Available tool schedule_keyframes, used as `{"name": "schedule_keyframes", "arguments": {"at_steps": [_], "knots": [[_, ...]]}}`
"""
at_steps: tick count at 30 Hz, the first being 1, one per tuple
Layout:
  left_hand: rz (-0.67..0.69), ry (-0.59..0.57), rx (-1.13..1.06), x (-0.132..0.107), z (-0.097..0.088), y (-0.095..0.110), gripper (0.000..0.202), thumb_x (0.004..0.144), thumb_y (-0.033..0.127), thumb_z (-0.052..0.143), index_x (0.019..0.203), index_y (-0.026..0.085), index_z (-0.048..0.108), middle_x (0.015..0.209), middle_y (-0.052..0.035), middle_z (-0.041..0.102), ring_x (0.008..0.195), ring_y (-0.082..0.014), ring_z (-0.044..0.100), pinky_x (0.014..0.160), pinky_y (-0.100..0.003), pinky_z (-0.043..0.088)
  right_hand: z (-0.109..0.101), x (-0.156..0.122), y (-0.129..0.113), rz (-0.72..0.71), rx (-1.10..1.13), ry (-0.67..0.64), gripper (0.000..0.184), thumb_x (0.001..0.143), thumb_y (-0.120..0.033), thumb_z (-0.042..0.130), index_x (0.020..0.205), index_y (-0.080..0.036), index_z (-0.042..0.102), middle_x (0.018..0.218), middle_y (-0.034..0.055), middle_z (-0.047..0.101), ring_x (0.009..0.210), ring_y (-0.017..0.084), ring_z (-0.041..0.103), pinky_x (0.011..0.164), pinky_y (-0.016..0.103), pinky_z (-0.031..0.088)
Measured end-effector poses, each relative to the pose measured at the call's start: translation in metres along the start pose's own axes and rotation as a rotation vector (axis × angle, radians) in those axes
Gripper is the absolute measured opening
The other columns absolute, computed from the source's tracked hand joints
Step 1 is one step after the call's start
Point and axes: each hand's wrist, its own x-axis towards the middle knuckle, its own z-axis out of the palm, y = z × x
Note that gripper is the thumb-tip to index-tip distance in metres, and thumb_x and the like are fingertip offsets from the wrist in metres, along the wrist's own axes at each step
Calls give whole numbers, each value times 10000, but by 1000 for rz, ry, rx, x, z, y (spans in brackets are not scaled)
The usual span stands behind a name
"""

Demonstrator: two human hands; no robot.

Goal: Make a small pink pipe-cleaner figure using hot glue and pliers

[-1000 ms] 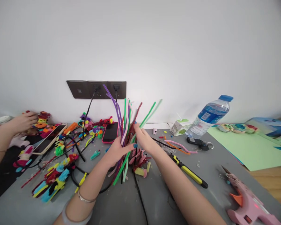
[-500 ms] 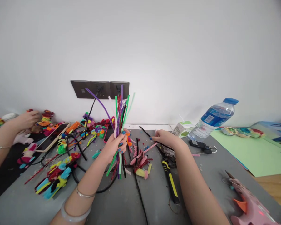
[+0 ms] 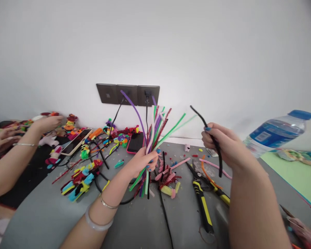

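Observation:
A mixed bundle of pipe cleaners (image 3: 136, 110), purple, green, white and red tinsel, stands upright in my left hand (image 3: 145, 162), whose fingers are wrapped round its middle. My right hand (image 3: 221, 143) is raised to the right of it, pinching a single black pipe cleaner (image 3: 219, 162) that sticks out above and below the fingers. Beneath the hands lies a small heap of pink, red and yellow pipe cleaner pieces (image 3: 168, 176). Pliers with black and yellow handles (image 3: 203, 204) rest on the grey table (image 3: 129, 224) below my right hand.
Finished pipe cleaner figures (image 3: 79, 181) crowd the left side, near a phone (image 3: 76, 141) and a pink-edged phone (image 3: 135, 143). Another person's hands (image 3: 50, 122) work at far left. A water bottle (image 3: 277, 131) stands tilted in view at right, by green paper (image 3: 292, 176). Cables run from wall sockets (image 3: 126, 94).
My right hand has lifted from the table with the black pipe cleaner. The view has swung right, and the bundle in my left hand has fanned out more at the top.

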Motion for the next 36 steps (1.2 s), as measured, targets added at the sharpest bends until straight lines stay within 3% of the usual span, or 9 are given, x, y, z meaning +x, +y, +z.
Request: {"name": "schedule_keyframes", "arguments": {"at_steps": [5,10,13,16,20,24,28,33,36], "knots": [[6,-45,-19,-1,5,-1,444,760,580,675,790,180,485,478,109,318,418,-48,248,461,-233,256,30,-6,-2,93,-25,-317,297,791,-480,693,872,-230,555,609,7,608,515,138,485,484,261,350],[6,-18,46,-2,4,-3,391,772,523,667,833,158,539,560,61,458,457,-64,382,493,-232,314,66,-2,9,112,-95,-498,324,771,-484,722,823,-191,593,638,18,635,580,149,568,548,266,429],[13,-106,80,-2,3,-6,263,836,417,591,870,157,564,511,62,468,433,-80,418,514,-241,356,75,0,15,118,-105,-506,338,756,-485,732,697,-184,590,614,13,616,563,134,539,533,255,410],[-39,-110,6,-1,3,-8,166,823,327,551,786,168,524,523,59,447,422,-79,407,479,-239,342,76,3,23,127,-137,-488,410,784,-532,691,603,-175,601,573,19,585,530,123,495,506,253,377],[-129,-181,-72,1,3,-9,216,787,245,512,613,193,394,530,58,370,409,-67,363,437,-239,299,77,4,29,129,-221,-453,480,783,-554,684,501,-189,555,480,7,511,474,120,411,465,265,337],[-199,-306,-51,0,3,-6,268,800,248,522,569,187,401,517,43,387,414,-68,360,448,-248,299,85,0,28,69,-172,-490,290,770,-492,721,701,-220,651,703,33,651,658,197,550,597,313,475],[-243,-449,33,-5,8,-2,449,820,439,597,504,185,406,469,38,377,406,-61,321,445,-257,285,92,-4,27,18,-58,-623,274,841,-496,645,872,-225,677,932,56,693,882,234,609,762,339,512],[-125,-220,44,-8,11,1,344,756,441,721,794,163,522,625,36,501,464,-54,401,467,-215,326,94,-1,26,124,144,-479,344,863,-524,603,773,-192,588,886,57,676,580,135,533,503,270,444],[-42,-190,227,-18,8,14,304,812,407,673,950,153,578,691,1,582,561,-106,532,549,-234,424,93,3,25,163,340,-353,317,822,-514,646,817,-218,531,774,23,636,500,124,483,448,262,407]]}}
